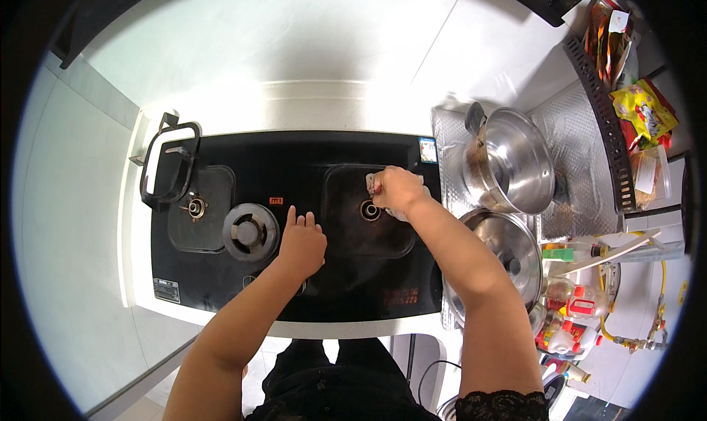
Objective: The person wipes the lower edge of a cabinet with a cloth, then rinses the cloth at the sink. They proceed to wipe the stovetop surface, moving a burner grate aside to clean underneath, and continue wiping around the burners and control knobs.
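A black glass gas cooktop point(353, 288) lies before me. My right hand point(400, 188) is closed on a crumpled pale wipe, cloth or paper, I cannot tell which; its edge point(371, 180) shows beside the fingers. That hand is over the right burner well, just above the bare burner seat point(370, 210). My left hand point(303, 243) rests near the middle of the cooktop with its fingers stretched out, holding nothing. Beside it sits a round burner cap point(250, 232). The left burner seat point(196, 207) is uncovered too. A black pan support point(196, 145) leans at the far left corner.
Right of the cooktop stand a steel pot point(526, 152) and a steel pan or lid point(479, 233) on a foil mat point(578, 145). Farther right are a black rack edge point(600, 119), a yellow food packet point(642, 112) and several bottles point(585, 302). A white wall point(294, 31) closes the back.
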The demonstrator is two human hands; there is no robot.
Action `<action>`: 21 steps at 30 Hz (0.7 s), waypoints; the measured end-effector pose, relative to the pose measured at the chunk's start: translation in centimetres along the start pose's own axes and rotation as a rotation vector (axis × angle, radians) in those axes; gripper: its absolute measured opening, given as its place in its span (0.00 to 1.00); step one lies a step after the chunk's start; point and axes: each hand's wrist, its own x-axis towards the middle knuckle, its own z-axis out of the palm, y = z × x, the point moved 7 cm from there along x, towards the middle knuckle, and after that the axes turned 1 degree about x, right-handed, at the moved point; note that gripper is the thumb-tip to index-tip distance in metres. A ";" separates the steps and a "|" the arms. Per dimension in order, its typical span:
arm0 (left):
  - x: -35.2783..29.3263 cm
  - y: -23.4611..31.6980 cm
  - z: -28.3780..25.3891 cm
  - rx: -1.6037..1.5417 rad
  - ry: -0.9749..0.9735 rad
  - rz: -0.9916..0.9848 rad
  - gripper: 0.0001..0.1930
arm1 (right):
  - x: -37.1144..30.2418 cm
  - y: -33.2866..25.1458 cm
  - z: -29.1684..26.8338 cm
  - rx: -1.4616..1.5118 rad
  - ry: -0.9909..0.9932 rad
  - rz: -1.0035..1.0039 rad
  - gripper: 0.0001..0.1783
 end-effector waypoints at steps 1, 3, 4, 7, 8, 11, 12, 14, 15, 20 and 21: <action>0.0 0.0 0.0 -0.001 -0.003 0.001 0.30 | -0.1 0.3 0.2 0.016 0.036 -0.031 0.09; 0.1 0.0 -0.3 -0.013 -0.028 -0.001 0.30 | 0.4 0.9 0.5 0.050 0.073 -0.042 0.09; 0.0 -0.1 -0.2 -0.016 -0.046 -0.005 0.30 | 0.7 1.7 0.5 0.094 0.144 -0.013 0.09; 0.1 0.0 0.1 -0.001 -0.136 -0.018 0.36 | 2.0 4.5 -0.1 0.246 0.151 0.058 0.09; 0.0 -0.1 0.2 0.002 -0.141 -0.021 0.37 | 2.1 4.1 0.6 0.244 0.086 -0.008 0.09; -0.2 -0.1 0.3 0.004 -0.160 -0.027 0.37 | 1.1 2.1 0.9 0.217 -0.087 -0.055 0.11; -0.2 -0.1 0.3 0.005 -0.168 -0.029 0.37 | 0.7 1.3 0.6 0.187 -0.073 -0.049 0.11; -0.1 -0.2 0.0 0.010 -0.168 -0.027 0.38 | 0.1 0.5 -0.2 0.128 -0.024 -0.033 0.11; -0.1 -0.1 0.0 0.006 -0.167 -0.025 0.37 | 0.4 0.9 0.4 0.132 -0.021 -0.064 0.11; -0.3 0.0 0.1 -0.024 -0.031 -0.019 0.34 | 0.4 1.7 0.9 0.134 0.089 -0.113 0.10; -0.2 0.1 0.3 -0.018 -0.021 -0.018 0.34 | 0.5 1.9 1.1 0.133 0.103 -0.112 0.10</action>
